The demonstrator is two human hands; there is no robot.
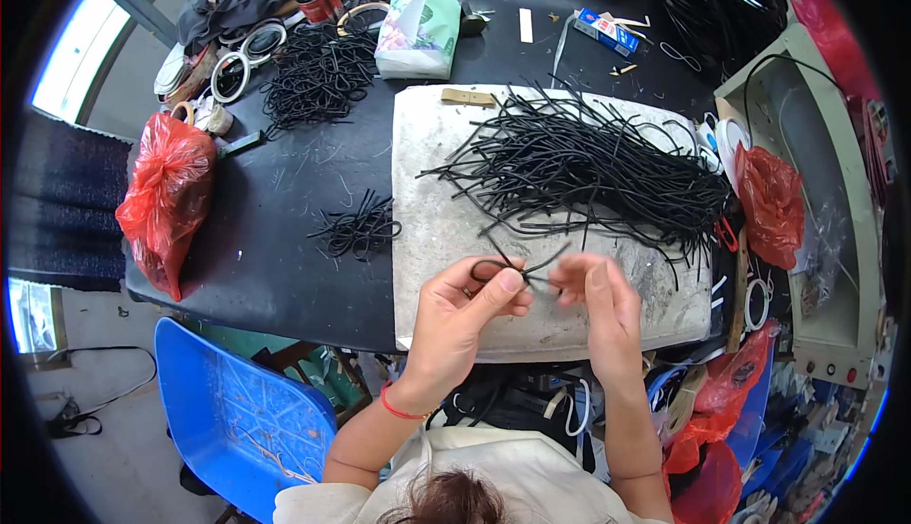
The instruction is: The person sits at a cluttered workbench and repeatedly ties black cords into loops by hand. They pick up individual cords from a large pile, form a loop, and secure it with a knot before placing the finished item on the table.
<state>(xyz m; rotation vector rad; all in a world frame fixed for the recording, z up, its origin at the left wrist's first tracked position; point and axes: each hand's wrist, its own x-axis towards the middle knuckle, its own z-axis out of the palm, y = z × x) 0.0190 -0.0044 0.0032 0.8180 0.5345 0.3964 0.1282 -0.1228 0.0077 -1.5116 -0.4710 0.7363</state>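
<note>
Black cord (523, 272) pinched in left hand (462, 308), right hand (610, 312) loosely curled, blurred, grip unclear

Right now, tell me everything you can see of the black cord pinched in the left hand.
The black cord is thin and looks pliable; its exact material is unclear. It bends into a small loop left of the thumb tip, strands cross beside that tip, and one slants up to the right. The left hand pinches it between thumb and fingers above a pale, stained board. The blurred right hand is close; contact is unclear.
</note>
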